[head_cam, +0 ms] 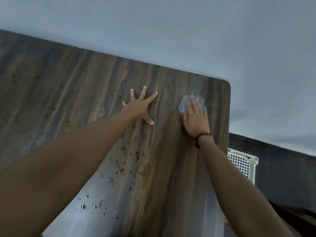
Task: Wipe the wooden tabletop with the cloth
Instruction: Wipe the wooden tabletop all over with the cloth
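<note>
The wooden tabletop [77,93] fills most of the view, with dark grain, brown specks and water drops across it. My right hand [195,117] lies flat with straight fingers on a bunched light-blue cloth [183,104], pressing it down near the table's far right corner. Only the cloth's edges show around my fingers. My left hand [139,106] rests on the bare wood to the left of the cloth, fingers spread wide and flat, holding nothing. A darker streak of wood runs from under my right hand back toward me.
A pale wall [171,31] runs along the table's far edge. The right edge of the table [228,134] drops off beside a white perforated plastic basket [242,164] and a dark ledge [282,168]. Drops and brown spots [119,166] sit between my forearms.
</note>
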